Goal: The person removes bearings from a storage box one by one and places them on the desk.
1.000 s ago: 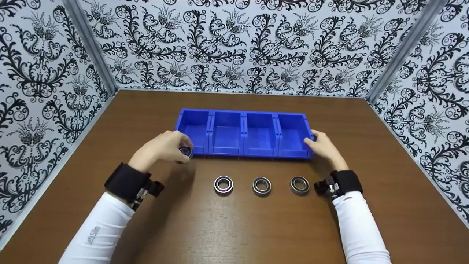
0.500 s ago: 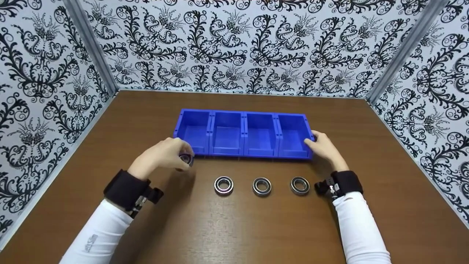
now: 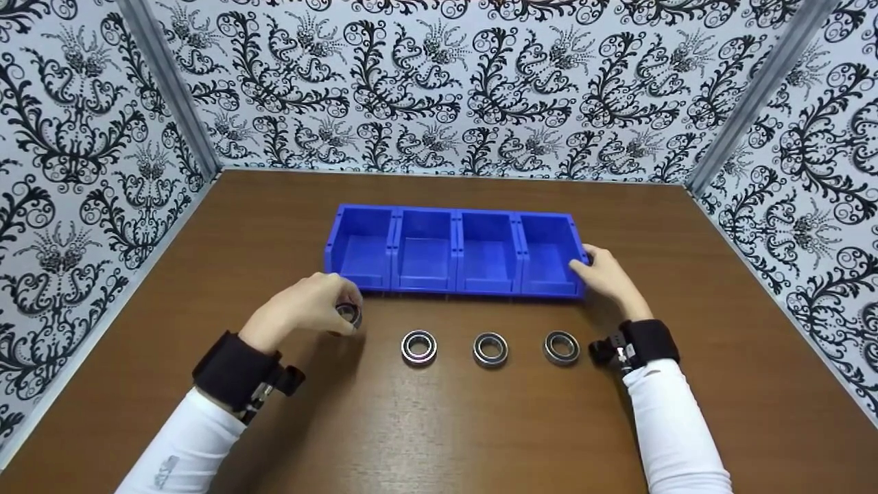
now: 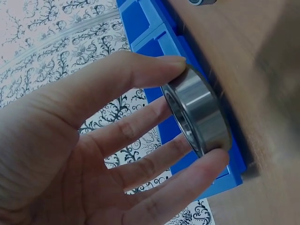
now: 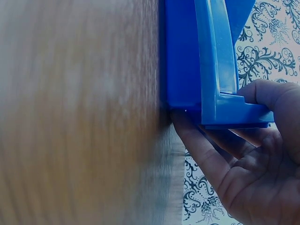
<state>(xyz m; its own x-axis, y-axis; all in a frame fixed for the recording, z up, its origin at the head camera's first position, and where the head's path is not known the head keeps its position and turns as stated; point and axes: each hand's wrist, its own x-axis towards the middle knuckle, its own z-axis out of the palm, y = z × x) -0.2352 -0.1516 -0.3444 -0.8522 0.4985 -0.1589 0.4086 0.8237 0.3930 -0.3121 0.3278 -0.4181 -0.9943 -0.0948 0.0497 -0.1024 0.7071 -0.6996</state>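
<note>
My left hand (image 3: 312, 304) pinches a ball bearing (image 4: 201, 105) by its outer ring, the thumb on one side and fingers on the other. The bearing is tilted on edge, in front of the left end of a blue four-compartment bin (image 3: 425, 283). At the bin's right end, my right hand (image 3: 608, 278) grips the side wall (image 5: 225, 110), with the thumb over its rim and the fingers along the outside. Three more bearings lie flat in a row before the bin: a left one (image 3: 418, 348), a middle one (image 3: 490, 350) and a right one (image 3: 561, 348).
The bin stands on a brown wooden table (image 3: 439, 432). Patterned black-and-white walls (image 3: 439, 89) enclose the back and both sides. The right forearm lies close to the right bearing.
My left hand has drawn back from the bin toward the table's near side, carrying the bearing. The right hand, the bin and the row of bearings have stayed in place.
</note>
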